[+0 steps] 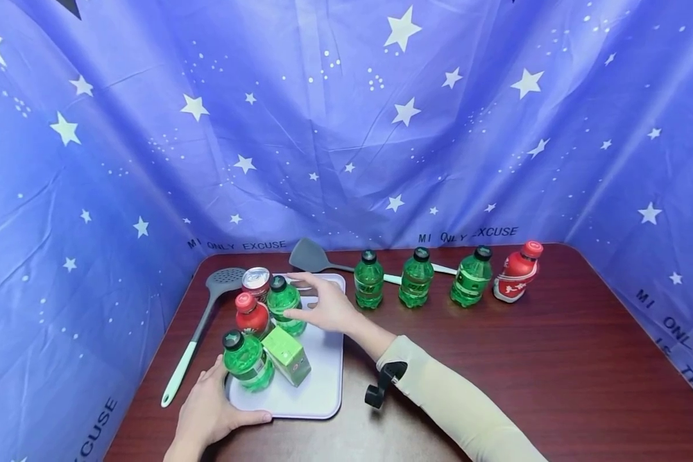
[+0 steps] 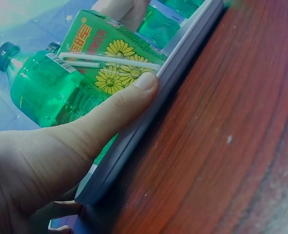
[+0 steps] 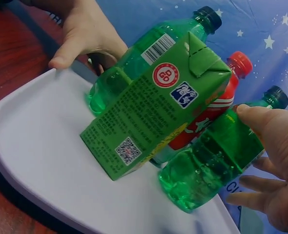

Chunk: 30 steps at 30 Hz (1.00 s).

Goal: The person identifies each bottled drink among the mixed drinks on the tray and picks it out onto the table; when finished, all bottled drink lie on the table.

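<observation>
My left hand (image 1: 204, 407) grips the front left corner of a white tray (image 1: 323, 385), thumb along its front rim and fingers at its left side. Beside it stands a green soda bottle (image 1: 248, 362) with a black cap. My right hand (image 1: 329, 305) is around another green bottle (image 1: 285, 301) on the tray; its thumb lies by the bottle's upper part and its fingers extend straight past the far side. Between these bottles are a red-capped bottle (image 1: 252, 314) and a green drink carton (image 1: 289, 356) with straws on its side. A red can (image 1: 256, 281) stands at the tray's back.
Three green bottles (image 1: 416, 282) and a red bottle (image 1: 516, 273) stand in a row right of the tray. A slotted turner (image 1: 205, 321) lies to the left. Behind lies a grey spatula (image 1: 310, 255), its handle passing behind the bottles. Starry blue cloth (image 1: 346, 128) surrounds the wooden table (image 1: 496, 372).
</observation>
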Each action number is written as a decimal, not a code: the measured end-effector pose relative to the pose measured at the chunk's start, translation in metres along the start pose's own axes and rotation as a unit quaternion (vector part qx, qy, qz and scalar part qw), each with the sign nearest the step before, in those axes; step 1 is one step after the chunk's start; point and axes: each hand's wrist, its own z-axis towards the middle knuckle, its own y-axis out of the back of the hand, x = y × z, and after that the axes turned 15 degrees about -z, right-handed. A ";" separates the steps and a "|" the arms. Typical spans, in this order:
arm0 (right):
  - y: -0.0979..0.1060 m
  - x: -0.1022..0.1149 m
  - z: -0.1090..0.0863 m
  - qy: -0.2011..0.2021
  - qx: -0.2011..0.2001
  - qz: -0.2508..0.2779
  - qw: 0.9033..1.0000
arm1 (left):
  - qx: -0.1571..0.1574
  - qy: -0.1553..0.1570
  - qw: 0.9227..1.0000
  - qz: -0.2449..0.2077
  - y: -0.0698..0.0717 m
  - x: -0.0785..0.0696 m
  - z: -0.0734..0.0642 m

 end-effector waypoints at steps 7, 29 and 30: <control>-0.011 -0.004 0.000 0.021 -0.011 -0.030 0.999 | -0.002 -0.009 1.000 0.000 0.000 0.000 -0.002; 0.024 0.003 -0.020 0.025 -0.101 -0.046 0.994 | -0.003 -0.006 1.000 -0.001 0.000 -0.002 -0.001; 0.027 0.003 -0.022 0.024 -0.111 -0.044 0.993 | -0.003 -0.005 1.000 -0.001 0.000 -0.001 -0.002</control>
